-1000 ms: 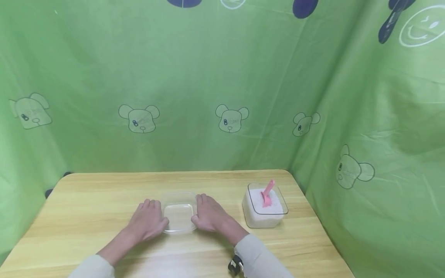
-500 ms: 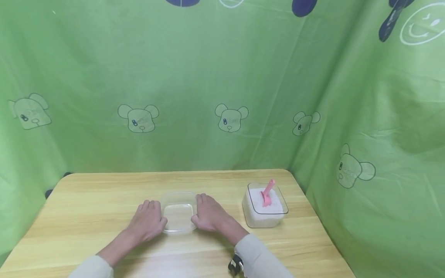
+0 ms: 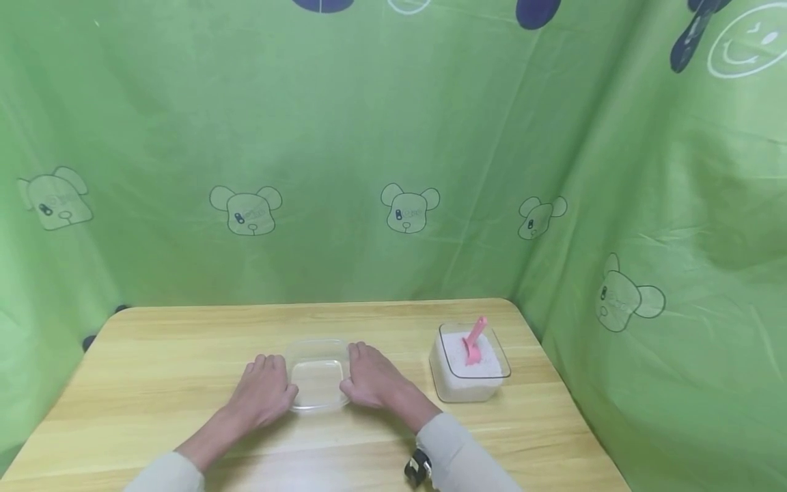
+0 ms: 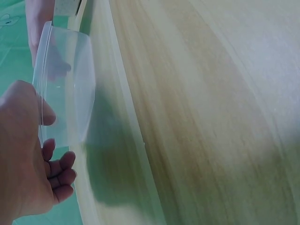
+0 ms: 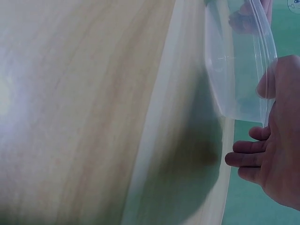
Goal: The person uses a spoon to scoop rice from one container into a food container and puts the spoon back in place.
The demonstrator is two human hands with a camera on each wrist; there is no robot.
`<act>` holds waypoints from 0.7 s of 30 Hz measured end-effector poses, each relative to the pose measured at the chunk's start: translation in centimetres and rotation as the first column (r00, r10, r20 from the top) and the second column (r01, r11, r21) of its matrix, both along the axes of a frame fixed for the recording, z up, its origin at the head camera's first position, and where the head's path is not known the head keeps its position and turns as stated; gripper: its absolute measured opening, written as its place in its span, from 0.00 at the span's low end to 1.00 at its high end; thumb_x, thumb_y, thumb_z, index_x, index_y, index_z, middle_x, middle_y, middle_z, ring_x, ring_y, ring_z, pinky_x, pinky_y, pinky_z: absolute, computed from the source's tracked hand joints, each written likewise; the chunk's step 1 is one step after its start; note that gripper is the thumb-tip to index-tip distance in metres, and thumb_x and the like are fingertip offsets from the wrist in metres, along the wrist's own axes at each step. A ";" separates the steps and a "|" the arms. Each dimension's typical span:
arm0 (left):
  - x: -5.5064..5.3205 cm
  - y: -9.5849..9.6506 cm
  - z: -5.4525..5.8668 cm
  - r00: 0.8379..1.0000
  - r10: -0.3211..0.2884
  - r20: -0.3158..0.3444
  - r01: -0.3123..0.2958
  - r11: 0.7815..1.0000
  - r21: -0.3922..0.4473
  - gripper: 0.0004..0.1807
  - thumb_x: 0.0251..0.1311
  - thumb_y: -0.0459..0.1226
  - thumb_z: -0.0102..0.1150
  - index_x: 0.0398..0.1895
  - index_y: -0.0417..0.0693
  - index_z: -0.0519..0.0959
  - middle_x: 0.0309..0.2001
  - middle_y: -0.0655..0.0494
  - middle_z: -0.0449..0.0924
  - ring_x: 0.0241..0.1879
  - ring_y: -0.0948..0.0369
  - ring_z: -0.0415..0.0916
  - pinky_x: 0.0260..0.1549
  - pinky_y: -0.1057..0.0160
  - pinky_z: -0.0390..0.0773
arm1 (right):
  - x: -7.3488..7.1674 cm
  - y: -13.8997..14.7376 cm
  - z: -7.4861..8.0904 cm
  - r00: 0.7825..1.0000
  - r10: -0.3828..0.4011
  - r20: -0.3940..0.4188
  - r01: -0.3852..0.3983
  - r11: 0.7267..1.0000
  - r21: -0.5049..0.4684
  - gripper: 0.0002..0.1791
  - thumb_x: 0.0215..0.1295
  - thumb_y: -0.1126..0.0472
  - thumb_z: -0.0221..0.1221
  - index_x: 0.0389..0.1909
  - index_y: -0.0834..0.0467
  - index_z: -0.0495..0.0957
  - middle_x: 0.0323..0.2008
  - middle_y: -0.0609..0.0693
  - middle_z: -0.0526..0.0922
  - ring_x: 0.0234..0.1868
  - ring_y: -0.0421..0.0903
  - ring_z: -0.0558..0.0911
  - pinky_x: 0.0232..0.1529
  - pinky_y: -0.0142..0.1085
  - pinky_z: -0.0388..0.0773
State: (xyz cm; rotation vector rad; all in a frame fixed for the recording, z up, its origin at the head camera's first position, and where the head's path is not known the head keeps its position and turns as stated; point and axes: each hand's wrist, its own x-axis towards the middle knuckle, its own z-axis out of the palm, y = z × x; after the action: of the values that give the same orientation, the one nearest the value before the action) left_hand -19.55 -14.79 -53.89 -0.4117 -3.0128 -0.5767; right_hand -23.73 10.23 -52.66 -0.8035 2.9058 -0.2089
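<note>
"What has changed on the worktop (image 3: 172, 352) in the last second?"

"Next to nothing. Both hands and the clear tub sit where they did half a second ago, so I'd judge the work to be at a steady hold rather than a carry."

"Take me across, then, from the left."

"First the left hand (image 3: 263, 391), gripping the tub's left side, thumb towards the near corner and the other fingers bent."

"And the tub (image 3: 316, 350) itself?"

"Right between the two hands, touching both, upright, its opening facing up. Nothing shows inside it."

"Is it standing on the wood?"

"I can't tell. There's a shadow close by its base in the wrist views, but contact isn't clear."

"The right hand?"

"The right hand (image 3: 371, 378) mirrors the left, holding the opposite side, thumb at the near corner."

"Anything farther right?"

"A square jar (image 3: 464, 391) of white grains (image 3: 453, 352), apart from the right hand, with a pink scoop (image 3: 473, 352) resting in it, handle slanting up. Neither hand touches it."
</note>
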 end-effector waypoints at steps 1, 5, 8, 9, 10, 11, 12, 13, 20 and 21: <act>0.0 0.0 0.0 1.000 -0.001 0.000 0.001 1.000 0.002 0.09 0.64 0.38 0.52 0.28 0.49 0.66 0.27 0.54 0.64 0.32 0.56 0.59 0.35 0.60 0.60 | 0.0 0.0 0.0 1.000 -0.001 -0.001 0.001 1.000 -0.002 0.44 0.62 0.48 0.47 0.75 0.69 0.59 0.64 0.63 0.74 0.65 0.56 0.76 0.73 0.46 0.71; 0.2 0.1 0.0 1.000 0.002 0.000 -0.002 1.000 0.020 0.09 0.64 0.38 0.52 0.28 0.48 0.65 0.27 0.54 0.64 0.31 0.56 0.59 0.35 0.59 0.60 | 0.0 0.1 -0.3 1.000 -0.006 -0.003 0.006 1.000 -0.011 0.43 0.62 0.48 0.47 0.75 0.69 0.59 0.64 0.63 0.74 0.65 0.56 0.76 0.72 0.46 0.71; 0.1 0.2 0.0 1.000 0.013 0.003 -0.013 1.000 0.024 0.09 0.64 0.38 0.52 0.28 0.48 0.65 0.27 0.54 0.64 0.32 0.55 0.59 0.35 0.59 0.59 | 0.0 0.1 -0.3 1.000 -0.004 -0.020 0.004 1.000 -0.006 0.42 0.61 0.48 0.47 0.74 0.69 0.60 0.63 0.62 0.75 0.64 0.55 0.76 0.71 0.46 0.71; 0.1 0.2 0.0 1.000 0.017 0.005 -0.017 1.000 0.021 0.09 0.64 0.38 0.52 0.28 0.47 0.65 0.27 0.54 0.64 0.32 0.55 0.59 0.35 0.59 0.59 | 0.0 0.1 -0.2 1.000 -0.003 -0.031 0.003 1.000 -0.001 0.42 0.61 0.48 0.47 0.73 0.69 0.61 0.62 0.62 0.75 0.63 0.55 0.76 0.71 0.46 0.72; 0.1 0.3 0.0 1.000 0.022 0.007 -0.023 1.000 0.020 0.10 0.65 0.38 0.52 0.28 0.47 0.66 0.28 0.53 0.64 0.32 0.55 0.59 0.35 0.59 0.59 | 0.0 0.1 -0.2 0.999 0.001 -0.042 -0.001 1.000 0.001 0.40 0.61 0.48 0.47 0.71 0.68 0.63 0.59 0.60 0.76 0.61 0.54 0.77 0.69 0.45 0.73; 0.1 0.3 0.0 1.000 0.028 0.011 -0.028 0.999 0.021 0.09 0.65 0.39 0.52 0.28 0.47 0.66 0.28 0.53 0.64 0.32 0.55 0.59 0.35 0.59 0.59 | 0.0 0.2 -0.2 0.998 0.005 -0.055 -0.004 1.000 0.008 0.39 0.60 0.49 0.47 0.69 0.68 0.65 0.56 0.59 0.77 0.58 0.52 0.77 0.67 0.45 0.74; 0.2 0.3 0.0 0.999 0.033 0.016 -0.034 0.999 0.020 0.09 0.65 0.39 0.52 0.29 0.47 0.66 0.28 0.53 0.64 0.33 0.55 0.59 0.36 0.59 0.59 | 0.0 0.2 -0.1 0.998 0.010 -0.068 -0.009 1.000 0.012 0.37 0.60 0.49 0.47 0.66 0.67 0.67 0.52 0.57 0.77 0.54 0.51 0.77 0.64 0.44 0.75; 0.2 0.4 0.0 0.999 0.039 0.019 -0.039 0.999 0.022 0.09 0.65 0.39 0.52 0.29 0.47 0.66 0.28 0.53 0.65 0.33 0.55 0.59 0.36 0.59 0.59 | 0.1 0.2 -0.1 0.997 0.014 -0.080 -0.012 1.000 0.021 0.35 0.59 0.49 0.47 0.64 0.66 0.68 0.50 0.55 0.76 0.52 0.50 0.76 0.64 0.44 0.75; 0.5 0.5 0.0 0.998 0.063 0.026 -0.063 0.998 0.022 0.10 0.67 0.40 0.52 0.29 0.47 0.66 0.29 0.54 0.64 0.33 0.55 0.58 0.36 0.59 0.59 | 0.2 0.3 0.5 0.995 0.022 -0.100 -0.016 0.998 0.062 0.36 0.63 0.48 0.45 0.66 0.66 0.67 0.56 0.58 0.78 0.61 0.53 0.76 0.73 0.45 0.68; 0.5 0.5 0.0 0.998 0.064 0.024 -0.064 0.998 0.019 0.11 0.67 0.40 0.52 0.29 0.47 0.66 0.28 0.54 0.64 0.32 0.55 0.58 0.36 0.59 0.59 | 0.3 0.3 0.6 0.995 0.018 -0.094 -0.012 0.998 0.067 0.37 0.65 0.47 0.45 0.69 0.67 0.66 0.60 0.59 0.77 0.65 0.54 0.75 0.75 0.45 0.66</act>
State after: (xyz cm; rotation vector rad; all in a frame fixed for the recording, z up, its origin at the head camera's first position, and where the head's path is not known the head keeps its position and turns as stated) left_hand -19.06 -14.29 -53.91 -0.3085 -3.0273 -0.6097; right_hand -23.46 10.51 -52.04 -0.8465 2.9758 -0.0749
